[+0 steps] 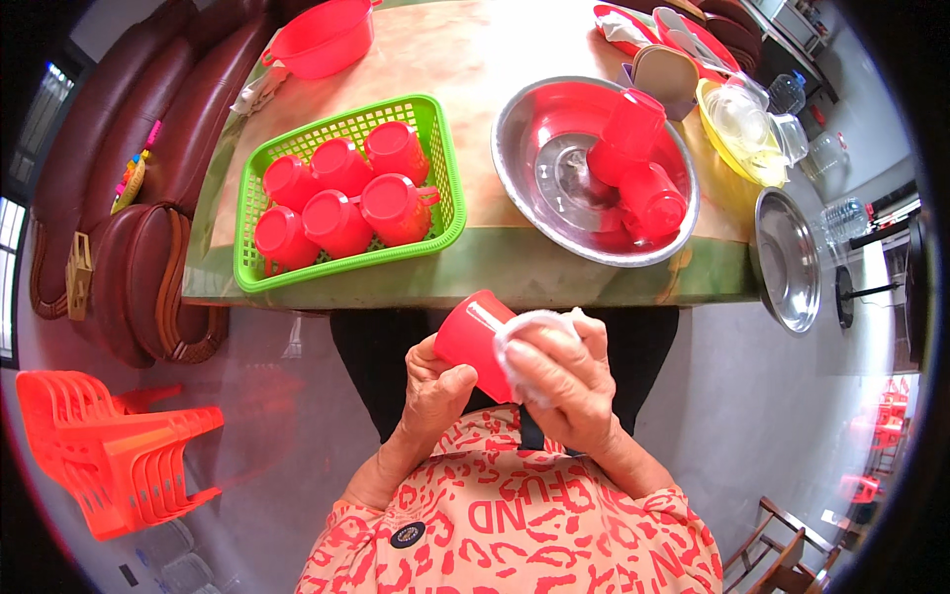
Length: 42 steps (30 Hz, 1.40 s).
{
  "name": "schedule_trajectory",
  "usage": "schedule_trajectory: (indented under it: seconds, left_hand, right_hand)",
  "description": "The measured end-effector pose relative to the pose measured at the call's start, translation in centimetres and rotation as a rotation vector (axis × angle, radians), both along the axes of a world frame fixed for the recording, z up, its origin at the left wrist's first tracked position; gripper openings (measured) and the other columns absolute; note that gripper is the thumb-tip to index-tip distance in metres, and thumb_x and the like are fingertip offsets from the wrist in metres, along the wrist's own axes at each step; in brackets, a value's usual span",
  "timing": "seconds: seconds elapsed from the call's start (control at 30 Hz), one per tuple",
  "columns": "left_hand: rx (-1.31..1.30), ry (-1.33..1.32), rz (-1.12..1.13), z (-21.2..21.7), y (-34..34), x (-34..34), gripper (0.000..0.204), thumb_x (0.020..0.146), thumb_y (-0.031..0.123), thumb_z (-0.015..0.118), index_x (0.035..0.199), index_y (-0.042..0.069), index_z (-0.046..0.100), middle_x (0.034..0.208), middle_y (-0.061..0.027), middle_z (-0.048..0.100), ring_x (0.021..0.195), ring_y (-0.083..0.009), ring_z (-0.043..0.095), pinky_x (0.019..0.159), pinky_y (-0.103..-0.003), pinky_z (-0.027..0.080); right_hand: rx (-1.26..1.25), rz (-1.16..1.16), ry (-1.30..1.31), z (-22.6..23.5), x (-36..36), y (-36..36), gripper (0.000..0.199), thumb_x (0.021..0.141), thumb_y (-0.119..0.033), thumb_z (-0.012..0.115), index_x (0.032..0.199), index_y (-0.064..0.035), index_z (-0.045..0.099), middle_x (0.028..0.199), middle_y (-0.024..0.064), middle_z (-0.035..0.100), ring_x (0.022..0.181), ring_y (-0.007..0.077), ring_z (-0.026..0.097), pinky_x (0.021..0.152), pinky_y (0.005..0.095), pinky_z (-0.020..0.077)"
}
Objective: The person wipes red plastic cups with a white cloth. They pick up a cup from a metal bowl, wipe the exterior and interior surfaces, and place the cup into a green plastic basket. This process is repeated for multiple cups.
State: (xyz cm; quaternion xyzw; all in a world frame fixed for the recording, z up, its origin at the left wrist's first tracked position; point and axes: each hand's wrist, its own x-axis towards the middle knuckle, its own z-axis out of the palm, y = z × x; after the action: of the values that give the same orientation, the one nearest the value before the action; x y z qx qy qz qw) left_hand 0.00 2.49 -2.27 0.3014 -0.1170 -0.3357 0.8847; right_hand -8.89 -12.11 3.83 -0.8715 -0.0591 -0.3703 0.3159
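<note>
1. The red cup (471,335) tilts above the person's lap.
2. Left grip (435,391) is closed around it, apparently steadying it; right grip (569,381) is closed on a white cloth (539,318) against it.
3. On the table (475,269), six cups (339,168) sit inverted in a green basket (451,170), perhaps for draining.
4. A metal basin (515,163) contains others.

You get bright light, with glare whitening the tabletop (480,59) beyond the steel basin (522,183), whose rim glints; far left and right of it, fisheye distortion curves edges toward black corners.
</note>
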Motion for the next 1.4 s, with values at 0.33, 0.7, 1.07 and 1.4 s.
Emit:
schedule_trajectory:
  seconds: [0.33, 0.7, 1.07, 1.4]
  left_hand:
    - [0.115, -0.206, -0.012, -1.9, 1.5, 1.2, 0.033, 0.071, -0.006, 0.064, 0.104, -0.003, 0.067, 0.097, -0.0070, 0.069, 0.090, -0.0128, 0.064, 0.083, -0.029, 0.051]
    - [-0.122, -0.310, -0.226, -1.3, 1.7, 3.4, 0.042, 0.071, -0.011, 0.068, 0.113, -0.004, 0.063, 0.112, -0.0154, 0.066, 0.104, -0.0216, 0.063, 0.094, -0.037, 0.049]
    - [0.116, -0.033, -0.186, -3.2, 1.9, 3.9, 0.032, 0.080, 0.001, 0.069, 0.111, -0.004, 0.063, 0.104, -0.0097, 0.068, 0.096, -0.0163, 0.064, 0.088, -0.032, 0.051]
    - [0.086, 0.199, -0.295, -1.7, -0.1, 3.8, 0.034, 0.090, 0.011, 0.064, 0.120, -0.002, 0.056, 0.112, -0.0094, 0.065, 0.102, -0.0155, 0.062, 0.092, -0.032, 0.049]
  right_hand:
    - [0.116, 0.104, 0.202, 1.0, 0.9, -0.6, 0.044, 0.072, -0.006, 0.067, 0.115, 0.0001, 0.061, 0.113, 0.0161, 0.062, 0.102, 0.0334, 0.060, 0.087, 0.0419, 0.0440]
    - [0.374, 0.138, 0.336, 0.7, 2.0, -1.0, 0.042, 0.075, -0.003, 0.065, 0.117, 0.0003, 0.061, 0.107, 0.0178, 0.064, 0.100, 0.0355, 0.058, 0.090, 0.0410, 0.0434]
    - [-0.075, -0.001, 0.221, 0.2, 3.8, 1.9, 0.041, 0.064, -0.005, 0.067, 0.105, -0.0005, 0.064, 0.106, 0.0111, 0.060, 0.095, 0.0289, 0.058, 0.082, 0.0396, 0.0464]
    - [0.299, -0.301, 0.122, -2.9, 3.5, 1.3, 0.035, 0.066, -0.002, 0.071, 0.101, -0.0059, 0.067, 0.104, 0.0094, 0.061, 0.095, 0.0269, 0.057, 0.081, 0.0374, 0.0445]
